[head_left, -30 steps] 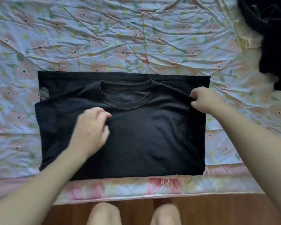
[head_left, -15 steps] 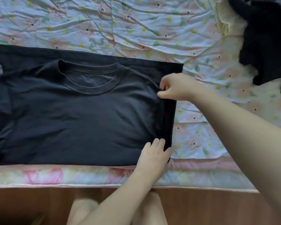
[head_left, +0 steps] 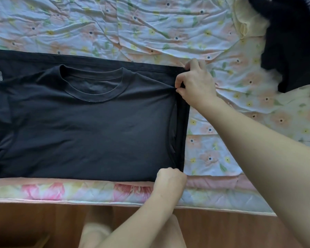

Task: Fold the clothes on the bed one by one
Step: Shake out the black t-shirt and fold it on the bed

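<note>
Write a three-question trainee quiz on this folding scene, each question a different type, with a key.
1. True or false: the black T-shirt lies with its collar toward the far side of the bed.
2. Which edge of the T-shirt do both hands grip? A) the left edge B) the right edge C) the collar
3. Fill in: the dark clothes pile waits at the far ____ corner of the floral bedsheet.

Key
1. True.
2. B: the right hand pinches the upper right corner, and the left hand grips the lower right corner.
3. Right.
</note>
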